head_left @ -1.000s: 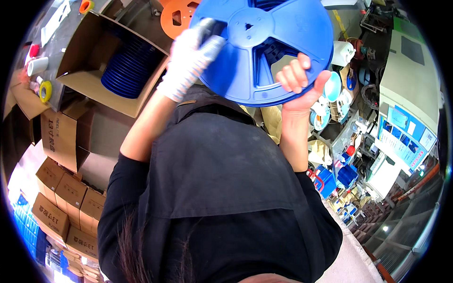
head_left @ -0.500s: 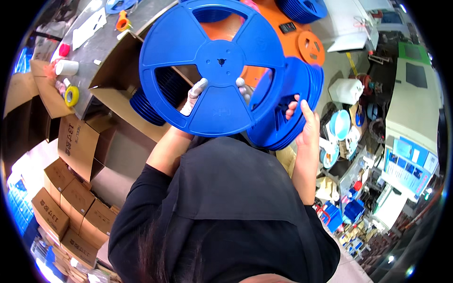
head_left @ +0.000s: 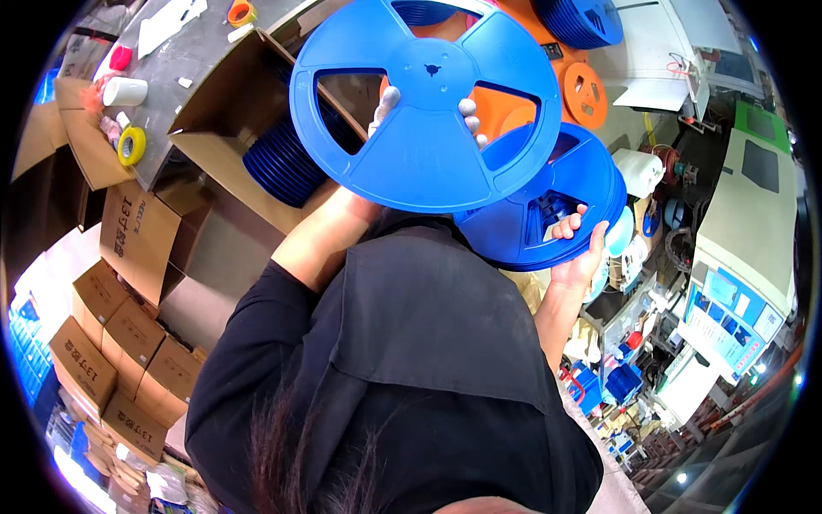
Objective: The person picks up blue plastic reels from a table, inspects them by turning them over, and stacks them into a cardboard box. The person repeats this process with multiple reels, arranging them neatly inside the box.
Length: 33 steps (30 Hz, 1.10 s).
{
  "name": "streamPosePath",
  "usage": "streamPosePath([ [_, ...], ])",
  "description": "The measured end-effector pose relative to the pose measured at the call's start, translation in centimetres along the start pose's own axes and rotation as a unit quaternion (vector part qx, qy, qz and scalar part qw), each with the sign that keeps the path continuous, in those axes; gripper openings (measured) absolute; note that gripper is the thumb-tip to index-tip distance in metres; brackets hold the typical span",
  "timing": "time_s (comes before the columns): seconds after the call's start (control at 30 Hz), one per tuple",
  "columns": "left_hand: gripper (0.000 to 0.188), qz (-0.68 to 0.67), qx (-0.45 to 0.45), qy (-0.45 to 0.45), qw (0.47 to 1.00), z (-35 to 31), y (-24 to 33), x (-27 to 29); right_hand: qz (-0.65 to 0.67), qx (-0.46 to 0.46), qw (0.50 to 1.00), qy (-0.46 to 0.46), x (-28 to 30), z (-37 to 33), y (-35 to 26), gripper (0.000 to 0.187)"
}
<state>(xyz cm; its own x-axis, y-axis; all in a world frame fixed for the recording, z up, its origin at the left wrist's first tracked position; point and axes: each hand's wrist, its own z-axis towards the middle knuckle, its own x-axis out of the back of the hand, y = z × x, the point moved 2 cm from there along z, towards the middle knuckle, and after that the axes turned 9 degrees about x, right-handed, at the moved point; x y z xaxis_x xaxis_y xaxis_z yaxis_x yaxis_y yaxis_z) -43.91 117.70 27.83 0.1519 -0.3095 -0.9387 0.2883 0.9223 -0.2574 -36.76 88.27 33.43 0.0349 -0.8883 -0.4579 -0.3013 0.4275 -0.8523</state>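
A large blue plastic reel [head_left: 424, 154] faces up in front of me. My left hand [head_left: 384, 107], with white coverings on its fingers, is closed on it from below; thumb and fingertips show through two of its cutouts. To the right, my right hand [head_left: 586, 250] grips the rim of a tilted stack of blue reels [head_left: 522, 231], its fingers bent through a cutout and its thumb on the outside. The upper reel partly overlaps this stack and hides some of it. Left of my left forearm, more blue reels [head_left: 287, 163] stand on edge in an open cardboard box [head_left: 227, 176].
A grey table [head_left: 205, 60] at the far left bears a yellow tape roll [head_left: 131, 146] and a white cup-like roll [head_left: 126, 92]. An orange surface [head_left: 505, 107] lies beyond, with an orange disc [head_left: 584, 94] and another blue reel stack [head_left: 582, 21]. Cardboard boxes [head_left: 137, 343] are piled lower left.
The held reel has shifted right and slightly up in view. The stack in my right hand has turned to show more of its top face. Both hands keep their hold.
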Motion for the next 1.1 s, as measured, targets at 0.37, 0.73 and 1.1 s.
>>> streamPosePath([
  [0.37, 0.078, 0.083, -0.046, 0.051, 0.994, -2.2, 4.2, 0.2, 0.216, 0.086, 0.962, -0.142, -0.4, -1.0, -3.1, 0.052],
  [0.73, 0.078, 0.234, -0.243, 0.082, 0.938, -8.6, 8.7, -4.1, 0.402, 0.095, 0.881, -0.231, -1.4, 0.0, -5.0, 0.034],
  [1.1, 0.079, 0.225, -0.179, 0.201, 0.937, -8.3, 7.1, -2.1, 0.379, 0.043, 0.895, -0.232, -4.6, 3.6, -3.7, 0.045],
])
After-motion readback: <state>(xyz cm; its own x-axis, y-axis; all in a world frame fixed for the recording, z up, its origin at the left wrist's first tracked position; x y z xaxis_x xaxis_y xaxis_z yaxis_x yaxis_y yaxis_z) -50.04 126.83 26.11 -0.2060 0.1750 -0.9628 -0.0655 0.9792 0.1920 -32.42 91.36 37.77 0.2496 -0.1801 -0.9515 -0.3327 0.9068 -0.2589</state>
